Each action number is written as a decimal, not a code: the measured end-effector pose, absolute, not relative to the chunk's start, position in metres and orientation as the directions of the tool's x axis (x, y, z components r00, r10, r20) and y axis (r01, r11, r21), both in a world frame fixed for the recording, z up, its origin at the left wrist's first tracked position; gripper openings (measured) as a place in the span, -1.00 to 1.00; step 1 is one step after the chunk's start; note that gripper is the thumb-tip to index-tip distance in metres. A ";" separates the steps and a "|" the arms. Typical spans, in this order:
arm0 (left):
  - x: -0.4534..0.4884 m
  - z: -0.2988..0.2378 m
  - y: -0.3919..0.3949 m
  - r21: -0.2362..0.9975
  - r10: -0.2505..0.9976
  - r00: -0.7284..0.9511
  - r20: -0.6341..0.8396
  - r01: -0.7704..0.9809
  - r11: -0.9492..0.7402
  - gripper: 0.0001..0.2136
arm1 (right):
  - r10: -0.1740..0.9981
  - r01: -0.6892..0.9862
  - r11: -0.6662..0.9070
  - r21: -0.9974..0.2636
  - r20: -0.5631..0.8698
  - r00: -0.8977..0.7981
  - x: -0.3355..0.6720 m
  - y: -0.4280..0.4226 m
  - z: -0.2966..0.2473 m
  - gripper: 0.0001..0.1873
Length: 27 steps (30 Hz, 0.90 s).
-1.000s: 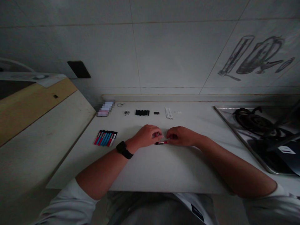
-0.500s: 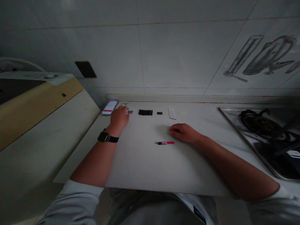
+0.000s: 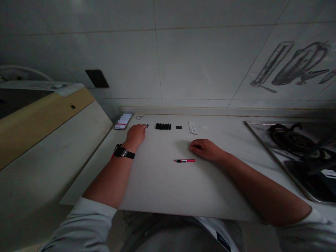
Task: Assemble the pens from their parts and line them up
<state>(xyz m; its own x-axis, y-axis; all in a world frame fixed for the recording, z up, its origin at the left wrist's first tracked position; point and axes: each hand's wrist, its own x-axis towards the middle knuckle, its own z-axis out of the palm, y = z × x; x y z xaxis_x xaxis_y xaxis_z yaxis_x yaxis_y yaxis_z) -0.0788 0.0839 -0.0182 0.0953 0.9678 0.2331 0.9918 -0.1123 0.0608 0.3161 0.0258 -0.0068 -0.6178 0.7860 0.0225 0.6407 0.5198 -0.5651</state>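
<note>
My left hand [image 3: 136, 135] rests at the far left of the counter, fingers pinched at a small group of grey metal pieces [image 3: 147, 125]. These are too small to name, and the fingertips partly cover them. My right hand [image 3: 206, 148] lies loosely curled on the counter, with nothing visible in its fingers. In front of it lies a red pen [image 3: 186, 161] with a black grip section. Along the back runs a row of black tubular pieces [image 3: 163, 126], then small dark pieces [image 3: 179, 127], thin white sticks [image 3: 192, 128] and tiny clear bits [image 3: 203, 127].
A phone [image 3: 123, 121] with a lit screen lies at the back left, near a thin ring-like item [image 3: 139, 117]. A pale cabinet-like panel [image 3: 52, 150] borders the left side. On the right is a gas stove [image 3: 296, 147]; behind stands a tiled wall [image 3: 194, 63].
My left hand has shifted slightly right and down, uncovering the ring-like item, and its fingers have drawn together at the grey pieces. My right hand has stayed put.
</note>
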 end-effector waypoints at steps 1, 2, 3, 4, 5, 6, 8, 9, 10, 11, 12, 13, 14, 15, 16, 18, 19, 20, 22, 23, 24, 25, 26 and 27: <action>-0.079 -0.017 0.084 0.069 0.970 0.088 0.228 0.992 -0.106 -0.74 | 0.786 0.643 0.520 -0.563 0.021 -0.618 0.316 0.027 -0.006 -0.72; -0.078 -0.016 0.084 0.073 0.972 0.083 0.220 0.992 -0.102 -0.77 | 0.785 0.643 0.522 -0.561 0.020 -0.619 0.316 0.029 -0.005 -0.72; -0.078 -0.015 0.084 0.072 0.974 0.084 0.210 0.992 -0.101 -0.79 | 0.781 0.640 0.528 -0.559 0.023 -0.625 0.315 0.032 -0.004 -0.72; -0.076 -0.013 0.083 0.069 0.977 0.089 0.196 0.992 -0.105 -0.81 | 0.775 0.635 0.538 -0.555 0.029 -0.631 0.314 0.036 -0.002 -0.73; -0.074 -0.011 0.081 0.068 0.979 0.104 0.176 0.991 -0.118 -0.83 | 0.768 0.629 0.550 -0.549 0.038 -0.639 0.312 0.040 0.001 -0.74; -0.070 -0.010 0.079 0.074 0.980 0.128 0.154 0.987 -0.141 -0.85 | 0.762 0.625 0.565 -0.539 0.051 -0.645 0.310 0.045 0.005 -0.75; -0.061 -0.007 0.073 0.108 0.975 0.195 0.105 0.973 -0.206 -0.86 | 0.755 0.628 0.603 -0.491 0.096 -0.649 0.302 0.056 0.011 -0.77; -0.055 -0.007 0.070 0.133 0.967 0.236 0.091 0.960 -0.247 -0.86 | 0.749 0.636 0.631 -0.445 0.133 -0.650 0.297 0.064 0.014 -0.77; -0.049 -0.007 0.066 0.152 0.955 0.283 0.090 0.944 -0.294 -0.86 | 0.735 0.643 0.665 -0.381 0.180 -0.653 0.292 0.071 0.017 -0.77; -0.043 -0.008 0.063 0.168 0.940 0.327 0.100 0.925 -0.340 -0.87 | 0.717 0.653 0.695 -0.300 0.221 -0.661 0.286 0.079 0.018 -0.77; -0.036 -0.009 0.059 0.185 0.923 0.366 0.118 0.905 -0.383 -0.88 | 0.705 0.667 0.709 -0.227 0.253 -0.663 0.279 0.088 0.018 -0.75; -0.030 -0.010 0.055 0.194 0.904 0.407 0.132 0.883 -0.426 -0.87 | 0.698 0.680 0.713 -0.171 0.267 -0.664 0.272 0.096 0.017 -0.72; -0.025 -0.011 0.052 0.193 0.888 0.438 0.142 0.868 -0.458 -0.87 | 0.697 0.693 0.709 -0.128 0.269 -0.664 0.265 0.103 0.015 -0.69; -0.020 -0.012 0.049 0.190 0.877 0.458 0.145 0.857 -0.479 -0.87 | 0.698 0.703 0.705 -0.095 0.269 -0.663 0.259 0.110 0.012 -0.65; -0.016 -0.012 0.047 0.186 0.870 0.472 0.143 0.850 -0.492 -0.86 | 0.699 0.710 0.700 -0.070 0.271 -0.662 0.252 0.117 0.008 -0.63; -0.010 -0.012 0.043 0.179 0.863 0.484 0.146 0.845 -0.504 -0.86 | 0.692 0.714 0.700 -0.027 0.274 -0.668 0.242 0.126 -0.001 -0.58; -0.009 -0.011 0.042 0.176 0.862 0.485 0.148 0.845 -0.506 -0.86 | 0.687 0.713 0.701 -0.010 0.277 -0.672 0.237 0.130 -0.005 -0.56; -0.008 -0.010 0.042 0.175 0.862 0.484 0.151 0.845 -0.505 -0.86 | 0.683 0.712 0.702 0.006 0.279 -0.675 0.234 0.133 -0.009 -0.55; -0.007 -0.009 0.041 0.172 0.864 0.479 0.152 0.848 -0.501 -0.86 | 0.677 0.711 0.702 0.027 0.284 -0.679 0.229 0.139 -0.015 -0.54; -0.007 -0.009 0.040 0.171 0.865 0.478 0.151 0.850 -0.499 -0.87 | 0.675 0.711 0.702 0.033 0.287 -0.680 0.227 0.142 -0.016 -0.55; -0.007 -0.009 0.040 0.170 0.866 0.477 0.151 0.850 -0.498 -0.87 | 0.673 0.711 0.703 0.036 0.289 -0.680 0.226 0.145 -0.017 -0.56; -0.007 -0.009 0.040 0.170 0.865 0.478 0.152 0.850 -0.499 -0.88 | 0.669 0.707 0.706 0.038 0.290 -0.684 0.225 0.148 -0.016 -0.58; -0.007 -0.009 0.040 0.170 0.864 0.479 0.155 0.849 -0.501 -0.88 | 0.662 0.700 0.713 0.038 0.291 -0.691 0.224 0.150 -0.016 -0.60; -0.007 -0.009 0.040 0.173 0.862 0.480 0.159 0.847 -0.503 -0.88 | 0.652 0.689 0.723 0.040 0.290 -0.701 0.223 0.152 -0.014 -0.62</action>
